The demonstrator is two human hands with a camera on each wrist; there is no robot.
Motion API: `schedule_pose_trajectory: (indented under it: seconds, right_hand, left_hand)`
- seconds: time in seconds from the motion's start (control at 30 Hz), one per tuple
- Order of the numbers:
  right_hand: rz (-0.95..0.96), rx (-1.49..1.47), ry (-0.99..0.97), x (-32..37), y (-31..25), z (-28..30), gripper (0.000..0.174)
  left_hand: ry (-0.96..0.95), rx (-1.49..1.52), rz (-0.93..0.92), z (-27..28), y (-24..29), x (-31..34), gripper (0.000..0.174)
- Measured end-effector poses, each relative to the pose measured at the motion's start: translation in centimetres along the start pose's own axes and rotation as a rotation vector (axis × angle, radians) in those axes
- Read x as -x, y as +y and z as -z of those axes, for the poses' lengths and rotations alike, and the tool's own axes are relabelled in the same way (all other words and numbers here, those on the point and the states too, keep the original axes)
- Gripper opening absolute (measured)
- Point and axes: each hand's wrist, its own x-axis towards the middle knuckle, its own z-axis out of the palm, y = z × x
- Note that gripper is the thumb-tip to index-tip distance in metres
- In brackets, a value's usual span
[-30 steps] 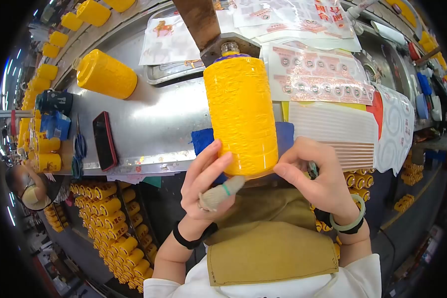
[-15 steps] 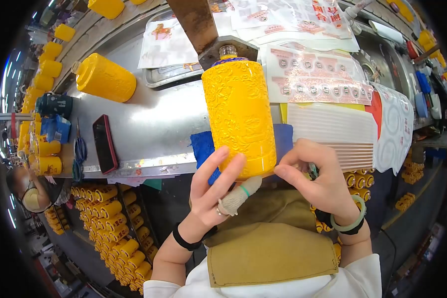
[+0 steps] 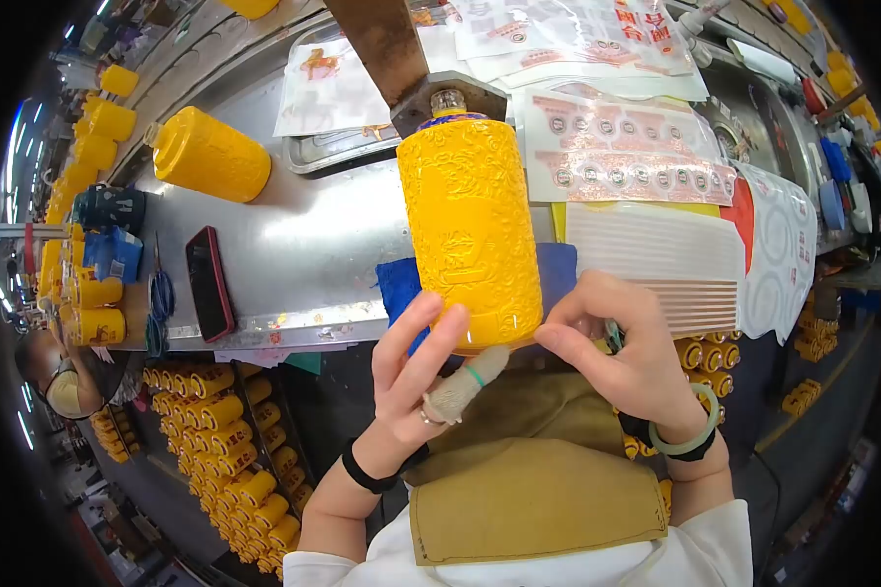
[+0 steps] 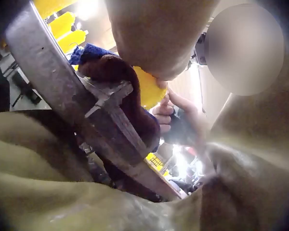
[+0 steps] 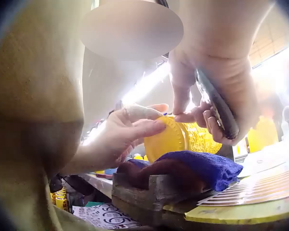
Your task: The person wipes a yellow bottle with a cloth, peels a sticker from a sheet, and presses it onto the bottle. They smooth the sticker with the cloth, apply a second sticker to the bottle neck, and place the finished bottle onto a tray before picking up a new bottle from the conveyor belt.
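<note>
A glossy yellow bottle (image 3: 470, 220) with raised ornament lies with its clear neck at the metal bracket (image 3: 450, 98) and its base toward the person. Blue cloth (image 3: 398, 284) pads the support beneath it. My left hand (image 3: 411, 377) holds the base between bare fingers and a thumb wearing a fabric sleeve with a green band. At the base's right edge, my right hand (image 3: 622, 342) puts thumb and forefinger together. Its other fingers curl round a slim dark tool (image 5: 216, 106) lying against the palm; the tool's kind is unclear.
Another yellow bottle (image 3: 210, 154) lies on the steel table (image 3: 313, 220), near a phone (image 3: 209, 284) and blue-handled scissors (image 3: 159, 293). Printed sheets (image 3: 631, 147) cover the right side. Racked yellow bottles (image 3: 220, 435) stand below the table. Another person (image 3: 64, 377) is at far left.
The yellow bottle has turned about its long axis, bringing different relief to the top. My left fingers shifted right, then slightly back left. My right hand has stayed almost in place.
</note>
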Motion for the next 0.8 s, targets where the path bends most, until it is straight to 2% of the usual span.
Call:
schedule_pose_trajectory:
  seconds: [0.13, 0.2, 0.23, 0.3, 0.33, 0.37, 0.4, 0.43, 0.5, 0.6, 0.63, 0.7, 0.8]
  right_hand:
    - [0.047, 0.03, 0.015, -0.1, 0.2, -0.2, 0.013]
    - [0.055, 0.017, 0.002, -0.2, -0.1, -0.5, 0.013]
    - [0.066, 0.008, -0.016, -0.3, -0.2, -0.6, 0.012]
    - [0.047, -0.013, -0.021, -0.3, -0.6, -0.6, 0.011]
    - [0.029, -0.026, -0.023, -0.2, -0.7, -0.5, 0.011]
    - [0.03, -0.025, -0.024, -0.2, -0.4, -0.6, 0.011]
    - [0.08, -0.012, -0.001, -0.1, 0.0, -0.7, 0.011]
    - [0.128, 0.0, 0.023, 0.0, 0.3, -0.7, 0.012]
    - [0.12, 0.003, 0.017, 0.0, 0.1, -0.6, 0.012]
    - [0.086, 0.015, 0.014, 0.1, -0.5, -0.6, 0.012]
    - [0.06, 0.025, 0.019, 0.1, -0.8, -0.6, 0.011]
    - [0.07, 0.048, 0.023, 0.1, -1.2, -0.9, 0.011]
    - [0.099, 0.082, 0.042, 0.1, -0.9, -1.4, 0.013]
  left_hand:
    - [0.045, 0.154, 0.051, -0.7, -0.9, 0.2, 0.035]
    - [0.224, 0.309, 0.281, -1.7, -0.2, 0.7, 0.042]
    - [0.219, 0.306, 0.283, -1.7, 0.2, 0.9, 0.042]
    - [0.278, 0.403, 0.529, -1.5, 0.9, 1.2, 0.05]
    - [0.279, 0.401, 0.53, -1.4, 0.9, 1.2, 0.05]
    - [0.229, 0.309, 0.449, -1.1, 0.8, 1.3, 0.051]
    - [0.179, 0.219, 0.367, -0.9, 0.7, 1.3, 0.052]
    - [0.178, 0.22, 0.367, -0.7, 0.6, 1.1, 0.052]
    - [0.086, 0.016, 0.043, -0.3, 0.2, 0.1, 0.052]
    - [-0.008, 0.019, -0.067, 0.0, -0.5, -1.1, 0.051]
    - [-0.009, 0.019, -0.068, -0.1, -0.5, -0.6, 0.051]
    - [0.067, 0.157, 0.161, -0.3, -0.5, 0.4, 0.05]
    - [0.14, 0.21, 0.181, -1.1, -0.5, 0.7, 0.044]
